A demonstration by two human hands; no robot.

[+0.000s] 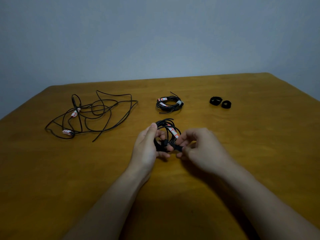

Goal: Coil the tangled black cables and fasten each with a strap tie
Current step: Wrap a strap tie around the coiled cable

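Gripped the coil (166,123) in the curled left hand (147,146), pinched the strap tie (176,147) at its near edge with the right hand (202,148). Mid-fastening; probably needed snug wrapping next.

coiled blk cable (168,131) held, tangled cable (91,115) left

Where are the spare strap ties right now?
Head view: the two rolled strap ties lie far right on the table, right of the fastened cable coil.
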